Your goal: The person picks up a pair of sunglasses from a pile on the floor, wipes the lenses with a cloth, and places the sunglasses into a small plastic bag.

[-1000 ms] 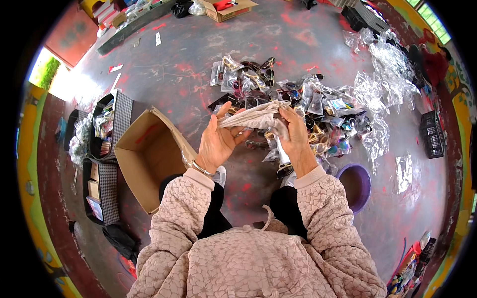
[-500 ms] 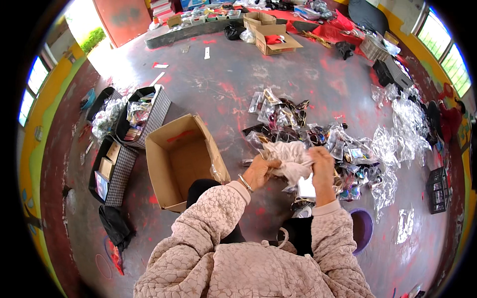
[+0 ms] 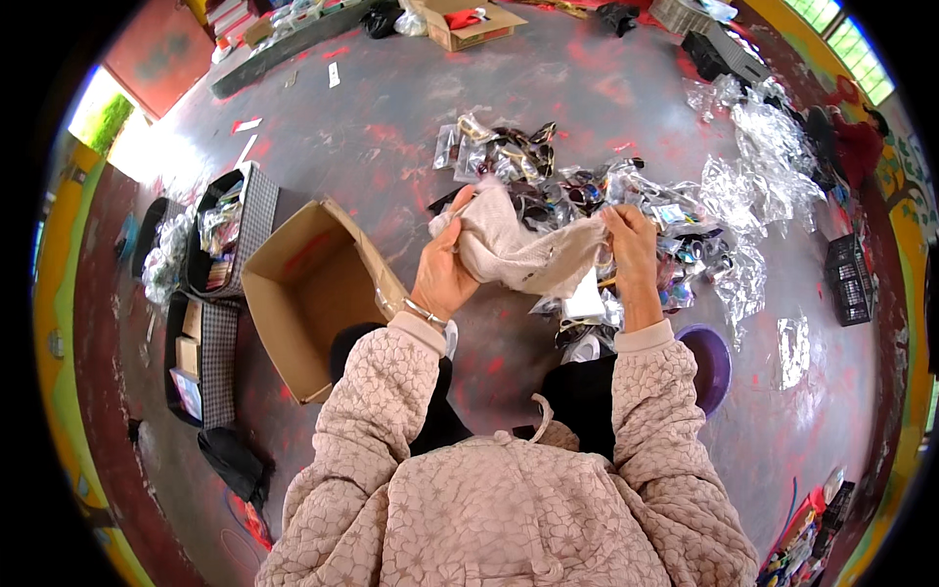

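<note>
Looking straight down from head height at two bare hands holding a beige cloth pouch [image 3: 523, 252] in the centre of the frame. Left hand [image 3: 445, 279] closed around the pouch's left end, fingers curled over the fabric and thumb pressed on top, with a thin bracelet [image 3: 426, 315] at the wrist. Right hand [image 3: 634, 249] pinching the pouch's right edge, fingertips [image 3: 614, 217] drawn tight onto the cloth, no gap visible between fingers and fabric. Pouch stretched and sagging between both hands, raised above the floor [image 3: 391, 127], its lower fold drooping toward the middle. Cannot tell whether anything sits inside it.

Behind and to the right of the hands, spread across the upper right of the frame, a loose heap of small items in clear plastic bags [image 3: 548, 186], with more crumpled clear wrappers [image 3: 763, 147] trailing toward the right edge. Just left of the left hand, an open brown cardboard box [image 3: 308, 293], flaps up, interior bare as far as visible. Further left, dark checked trays [image 3: 230, 235] with small packets inside. At lower right, beside the right sleeve, a purple round bowl [image 3: 709, 367], partly hidden. Near the top edge, a second smaller cardboard box [image 3: 465, 20] with something red in it. Filling the bottom of the frame, pink quilted jacket sleeves [image 3: 509, 489] and dark trousers of a seated person.
</note>
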`<state>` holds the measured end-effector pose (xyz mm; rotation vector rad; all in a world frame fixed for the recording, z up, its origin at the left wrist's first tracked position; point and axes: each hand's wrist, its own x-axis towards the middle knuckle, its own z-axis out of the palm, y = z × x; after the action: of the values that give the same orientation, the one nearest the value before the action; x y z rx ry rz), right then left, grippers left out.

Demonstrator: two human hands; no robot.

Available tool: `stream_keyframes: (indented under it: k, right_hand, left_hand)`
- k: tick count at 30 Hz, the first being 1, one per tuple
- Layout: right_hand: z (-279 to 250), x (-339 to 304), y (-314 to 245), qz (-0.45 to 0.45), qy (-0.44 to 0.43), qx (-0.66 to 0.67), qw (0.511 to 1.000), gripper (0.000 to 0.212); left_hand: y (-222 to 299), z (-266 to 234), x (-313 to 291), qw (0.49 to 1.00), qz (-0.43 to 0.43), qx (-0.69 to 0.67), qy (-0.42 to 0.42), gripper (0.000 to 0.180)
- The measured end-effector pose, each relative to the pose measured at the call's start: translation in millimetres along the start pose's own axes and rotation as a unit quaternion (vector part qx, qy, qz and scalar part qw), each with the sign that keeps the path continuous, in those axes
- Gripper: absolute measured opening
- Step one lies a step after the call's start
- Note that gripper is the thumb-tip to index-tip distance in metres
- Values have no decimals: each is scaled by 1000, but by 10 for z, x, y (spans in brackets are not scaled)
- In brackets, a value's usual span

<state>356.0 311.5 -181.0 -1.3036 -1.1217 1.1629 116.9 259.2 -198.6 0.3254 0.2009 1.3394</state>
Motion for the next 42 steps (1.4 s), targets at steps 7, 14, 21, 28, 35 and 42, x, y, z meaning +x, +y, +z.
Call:
stream_keyframes:
  k: [7, 14, 21, 28, 35, 42]
  right_hand:
    - [587, -503, 61, 169, -313, 175, 918, 60]
    - [503, -348, 167, 200, -354, 207, 890, 39]
    - [106, 0, 98, 94, -182, 284, 937, 8]
    - [349, -135, -52, 91, -154, 441, 880, 9]
    - [467, -326, -107, 119, -242, 354, 896, 11]
    - [-1225, -466, -233, -58, -95, 255, 960, 27]
  left_hand:
    - [-127, 38, -45, 998, -43, -16, -42, 52]
    - [-12, 71, -23, 998, -11, -27, -47, 55]
    - [-28, -118, 83, 989, -88, 59, 101, 37]
    - [177, -934, 25, 753, 60, 655, 1, 48]
    - [-462, -501, -52, 775, 12, 631, 36, 46]
    - [166, -767, 62, 926, -47, 259, 270, 39]
